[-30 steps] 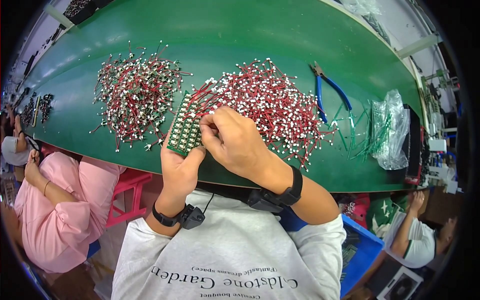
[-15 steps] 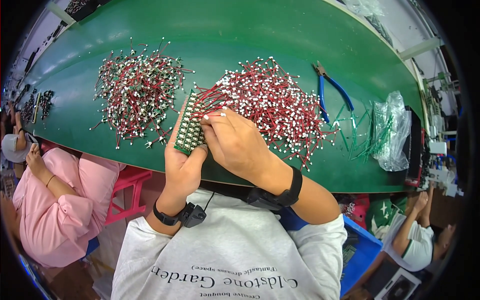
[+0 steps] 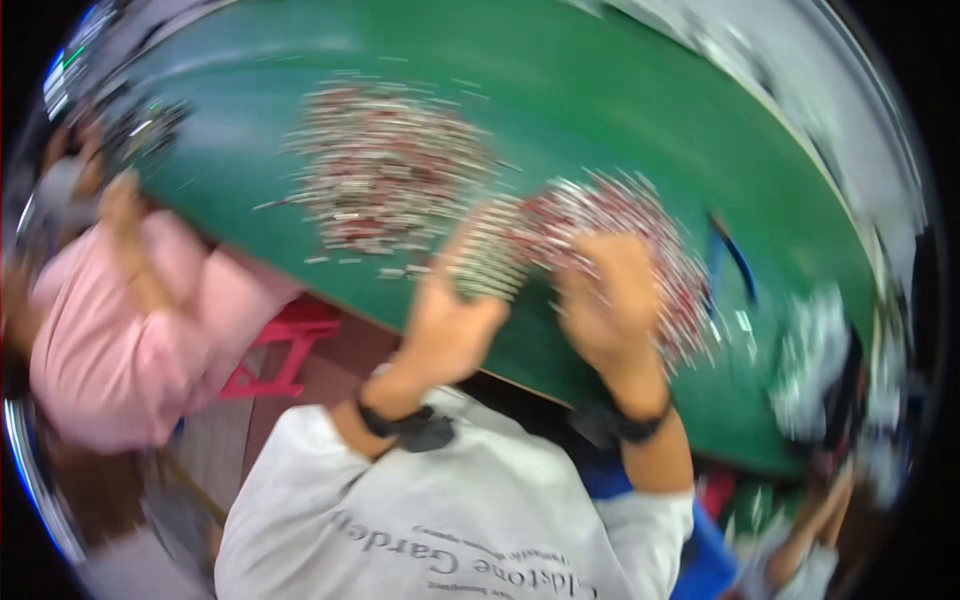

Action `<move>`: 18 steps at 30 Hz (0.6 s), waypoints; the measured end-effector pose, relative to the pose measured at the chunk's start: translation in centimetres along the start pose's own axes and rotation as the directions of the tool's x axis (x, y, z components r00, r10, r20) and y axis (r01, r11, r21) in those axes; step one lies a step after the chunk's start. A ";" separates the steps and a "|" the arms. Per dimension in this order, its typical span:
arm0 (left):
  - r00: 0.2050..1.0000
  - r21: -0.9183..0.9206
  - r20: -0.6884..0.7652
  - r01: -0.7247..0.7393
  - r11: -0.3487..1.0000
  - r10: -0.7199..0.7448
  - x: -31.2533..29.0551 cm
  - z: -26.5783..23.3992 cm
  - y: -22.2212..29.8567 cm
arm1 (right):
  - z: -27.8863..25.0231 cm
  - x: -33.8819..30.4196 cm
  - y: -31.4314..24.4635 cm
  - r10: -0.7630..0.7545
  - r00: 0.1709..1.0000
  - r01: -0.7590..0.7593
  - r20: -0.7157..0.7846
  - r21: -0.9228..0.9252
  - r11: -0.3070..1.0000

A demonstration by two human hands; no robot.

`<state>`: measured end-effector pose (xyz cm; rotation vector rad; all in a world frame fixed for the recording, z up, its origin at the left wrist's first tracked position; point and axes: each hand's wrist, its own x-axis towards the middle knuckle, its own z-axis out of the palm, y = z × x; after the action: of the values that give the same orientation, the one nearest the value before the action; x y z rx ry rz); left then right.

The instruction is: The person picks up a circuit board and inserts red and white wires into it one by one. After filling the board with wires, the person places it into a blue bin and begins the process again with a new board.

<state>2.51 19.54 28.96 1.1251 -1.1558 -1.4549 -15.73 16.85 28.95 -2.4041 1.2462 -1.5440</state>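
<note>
My left hand [image 3: 450,328] is closed on the near left edge of a green circuit board panel [image 3: 488,255] set with rows of small pale parts, its thumb along the near edge. Over the near left side of a pile of red wires with white connectors [image 3: 630,207] is my right hand [image 3: 612,300], apart from the panel. Motion smears its fingers, so whether it pinches a wire does not show. The panel's far right corner meets the edge of the wire pile.
A second heap of red wires and small pale parts [image 3: 385,165] lies left of the panel. Blue-handled cutters [image 3: 738,262] and a clear plastic bag [image 3: 812,350] are on the right. A person in pink [image 3: 130,340] sits at left beside a pink stool [image 3: 288,340].
The whole view has swung and blurred. My right hand has left the panel and moved right to the wire pile. My left hand keeps hold of the panel.
</note>
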 end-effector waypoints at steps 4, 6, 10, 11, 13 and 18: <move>0.991 -0.102 -0.008 -0.135 0.986 0.135 1.4 -0.4 -2.0 | -1.5 -1.6 1.7 0.224 0.939 -0.133 0.259 -0.329 0.935; 0.969 -0.178 0.031 -0.237 0.955 0.246 0.9 -0.3 -3.4 | -1.9 -2.2 1.7 0.123 0.936 0.026 0.329 -0.414 0.910; 0.950 -0.142 -0.020 -0.311 0.940 0.311 -0.6 -0.7 -3.8 | -1.1 -3.5 2.8 0.104 0.918 0.012 0.384 -0.289 0.957; 0.943 -0.130 -0.030 -0.333 0.934 0.332 -0.9 -1.0 -3.5 | -1.0 -3.5 2.8 0.122 0.912 -0.018 0.391 -0.260 0.965; 0.946 -0.159 -0.044 -0.323 0.933 0.320 -1.2 -1.6 -2.3 | -0.9 -3.2 3.2 0.083 0.919 0.015 0.385 -0.246 0.969; 0.952 -0.162 -0.026 -0.306 0.938 0.306 -0.5 -2.6 -2.3 | -0.8 -2.8 3.5 0.211 0.950 -0.176 0.229 -0.165 0.970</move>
<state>4.84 19.96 26.40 0.7914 -1.1307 -1.2804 -18.96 16.55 25.74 -2.3755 1.5287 -1.1021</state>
